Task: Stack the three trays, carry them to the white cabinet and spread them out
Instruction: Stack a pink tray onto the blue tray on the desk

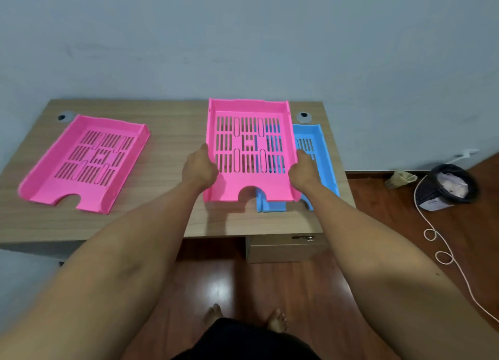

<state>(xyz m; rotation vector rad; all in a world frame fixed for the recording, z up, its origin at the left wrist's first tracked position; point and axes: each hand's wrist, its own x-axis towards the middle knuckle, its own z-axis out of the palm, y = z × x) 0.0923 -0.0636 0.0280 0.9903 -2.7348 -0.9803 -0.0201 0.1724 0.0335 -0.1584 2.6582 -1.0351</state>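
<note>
both hands grip one pink tray (249,149) by its long side walls: the left hand (199,167) is clamped on the left wall, the right hand (303,171) on the right wall, with the fingers of each wrapped over the rim and mostly hidden behind it. between the two hands the tray's slotted floor faces up, its notched front edge nearest the person. under and just to the right of the right hand's fingers lies the blue tray (316,154); the pink tray overlaps it, offset to the left, so the blue right wall and front corner stick out, and blue shows through the slots. whether the pink tray rests on the blue one or is held just above it cannot be told. well to the left of the left hand's fingers, a second pink tray (83,162) lies flat and skewed on the wooden bench (172,121), apart from the other two.
</note>
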